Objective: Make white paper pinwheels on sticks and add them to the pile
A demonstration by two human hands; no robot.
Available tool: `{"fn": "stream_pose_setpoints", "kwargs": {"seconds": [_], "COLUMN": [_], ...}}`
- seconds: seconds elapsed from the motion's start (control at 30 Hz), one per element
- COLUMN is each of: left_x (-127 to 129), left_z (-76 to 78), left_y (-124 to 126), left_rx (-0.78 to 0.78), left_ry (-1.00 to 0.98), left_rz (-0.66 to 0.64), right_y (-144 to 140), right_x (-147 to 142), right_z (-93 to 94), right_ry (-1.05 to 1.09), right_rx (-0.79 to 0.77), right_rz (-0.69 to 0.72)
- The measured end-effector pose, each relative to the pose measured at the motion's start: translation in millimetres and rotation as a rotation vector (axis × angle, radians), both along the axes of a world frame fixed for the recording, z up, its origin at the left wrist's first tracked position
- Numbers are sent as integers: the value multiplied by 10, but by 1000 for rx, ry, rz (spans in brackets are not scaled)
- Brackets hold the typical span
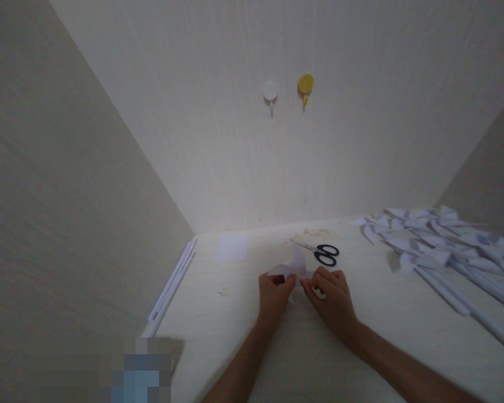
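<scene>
So both hands are down on the pale table [243, 313], side by side, working one small piece of folded white paper [294, 267]. The left hand [275, 295] has its fingers curled in and pinches the paper's left edge; the right hand [332, 296] is curled too, fingertips nipping the right side of the same piece. The paper sits between them and just past the fingertips, on the far side, with one flap sticking up.

Just beyond it, a bit right, lie black-handled scissors [324, 253], not touched by either hand. Further left near the back wall there's a flat white square sheet [232, 248], and white strips [173, 286] run along the left edge. Far right is a whole heap of folded paper pinwheels on sticks [449, 240], well apart from the hands. Two hooks on the wall, white [270, 92] and yellow [306, 85].
</scene>
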State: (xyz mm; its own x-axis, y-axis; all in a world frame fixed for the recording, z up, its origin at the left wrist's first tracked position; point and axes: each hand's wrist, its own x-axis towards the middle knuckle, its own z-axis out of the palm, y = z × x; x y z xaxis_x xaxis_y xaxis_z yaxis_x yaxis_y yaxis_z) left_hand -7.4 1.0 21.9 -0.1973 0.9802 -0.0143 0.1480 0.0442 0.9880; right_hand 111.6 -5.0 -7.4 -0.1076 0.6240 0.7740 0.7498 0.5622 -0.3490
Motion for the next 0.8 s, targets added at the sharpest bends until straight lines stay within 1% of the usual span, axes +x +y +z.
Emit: {"fn": "stream_pose_setpoints", "kwargs": {"seconds": [0.1,0.23,0.27,0.37,0.43,0.6,0.8], "left_x": [13,31,31,12,-6,-18,-9], "left_z": [-6,-43,-51,-66,-70,-64,-62], "left_y": [-14,-33,-31,-3,22,36,19], "left_rx": [8,32,24,-31,-48,-35,17], "left_ry": [-14,-6,-3,-14,-50,-55,-59], "left_rz": [-9,-99,-92,38,86,91,71], "right_y": [-1,9,11,4,-9,-36,-35], "right_x": [0,3,4,8,10,8,-2], "right_z": [1,13,19,46,65,89,81], "right_ry": [3,23,30,63,99,161,142], "right_rx": [-4,-41,-44,-33,-40,-88,-128], "right_rz": [17,22,21,12,20,110,127]}}
